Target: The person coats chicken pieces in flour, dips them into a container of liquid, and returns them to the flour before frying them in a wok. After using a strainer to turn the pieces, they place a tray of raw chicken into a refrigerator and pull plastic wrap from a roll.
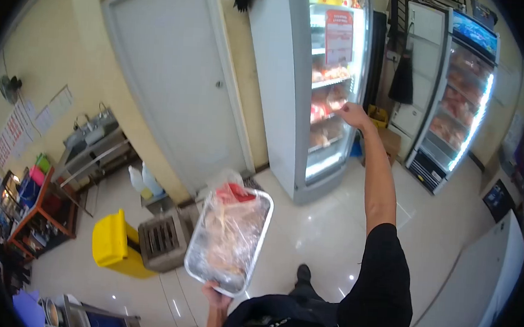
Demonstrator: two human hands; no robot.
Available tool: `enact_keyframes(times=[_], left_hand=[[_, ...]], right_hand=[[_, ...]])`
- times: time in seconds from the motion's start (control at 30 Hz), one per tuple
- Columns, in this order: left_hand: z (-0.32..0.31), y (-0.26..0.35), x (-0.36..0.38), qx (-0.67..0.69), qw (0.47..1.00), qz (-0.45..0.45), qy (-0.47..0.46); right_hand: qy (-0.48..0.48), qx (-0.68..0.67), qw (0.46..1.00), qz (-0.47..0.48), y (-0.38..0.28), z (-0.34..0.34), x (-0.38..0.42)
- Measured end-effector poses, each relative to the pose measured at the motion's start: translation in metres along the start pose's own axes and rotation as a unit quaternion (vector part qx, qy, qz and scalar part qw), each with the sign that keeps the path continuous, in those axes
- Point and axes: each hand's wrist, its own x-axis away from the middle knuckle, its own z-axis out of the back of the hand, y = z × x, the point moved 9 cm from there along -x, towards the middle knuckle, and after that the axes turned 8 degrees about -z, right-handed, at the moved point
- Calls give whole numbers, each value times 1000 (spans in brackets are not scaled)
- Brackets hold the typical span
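Note:
My left hand (217,295) grips the near end of a shallow silver tray (191,256). Clear plastic wrap (227,236) covers pale food inside, whose kind I cannot make out. At the tray's far end lies crumpled red and clear plastic (235,192). With the arm stretched forward, my right hand (355,115) is at the lit glass front of an upright display fridge (273,86). Its fingers are curled together, and what they hold, if anything, is hidden. Bagged, reddish food (322,111) sits on the fridge shelves.
A second display fridge (457,103) stands at the right. A grey door (172,68) is left of the nearer fridge. On the floor are a yellow bin (113,244), a grated grey box (161,239) and bottles (144,180). A white appliance (482,291) is at the right edge.

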Motion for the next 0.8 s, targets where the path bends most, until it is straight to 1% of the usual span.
enact_keyframes(times=[0.03, 0.07, 0.1, 0.13, 0.17, 0.23, 0.27, 0.33, 0.37, 0.43, 0.47, 0.5, 0.53, 0.57, 0.63, 0.67, 0.7, 0.73, 0.77, 0.8], left_hand=[[-5, -15, -17, -2, 1000, 6, 24], [-4, -29, -30, -28, 996, 27, 74], [-16, -37, -42, -65, 994, -4, 91], [-30, -44, -44, -69, 985, -29, 153], [-24, -54, -47, -77, 978, -38, 189], [19, -69, -47, -100, 965, -55, 235], [53, -73, -47, -112, 958, -65, 254], [125, -75, -43, -143, 944, -92, 284], [154, -75, -38, -158, 936, -98, 299], [177, -74, -20, -191, 920, -83, 331], [171, -75, -12, -204, 913, -71, 346], [166, -76, -17, -197, 920, -59, 333], [96, -70, -43, -179, 933, -38, 309], [30, -68, -74, -155, 948, -19, 277], [-65, -71, -123, -122, 969, 12, 213], [-73, -85, -144, -127, 970, 11, 206], [-80, -99, -166, -132, 971, 9, 199], [-88, -109, -184, -145, 970, 7, 194], [-108, -126, -212, -137, 978, 10, 159], [-131, -137, -237, -163, 978, -3, 127]], right_hand=[[18, 2, 999, 33, -16, 4, -37], [38, -13, 999, 18, -18, 0, -83], [56, -28, 998, 4, -23, -6, -127], [30, -41, 999, 9, -39, -13, -159], [76, -59, 994, 47, -44, -24, -192], [153, -60, 986, 26, -56, -51, -240], [211, -63, 975, -13, -61, -58, -252], [319, -69, 940, -100, -63, -79, -252], [297, -118, 945, -70, -66, -87, -251], [256, -197, 946, -15, -59, -72, -238], [245, -188, 951, -17, -62, -67, -232], [231, -206, 951, -6, -59, -64, -217], [221, -226, 949, 1, -64, -55, -190], [225, -249, 942, 24, -66, -37, -183], [280, -370, 879, 110, -26, -20, -168], [283, -279, 917, 14, 17, -17, -165], [308, -337, 889, -20, 38, 1, -143], [383, -337, 859, -39, 69, 18, -126], [379, -373, 841, -102, 92, 35, -111], [373, -403, 819, -165, 113, 54, -90]])
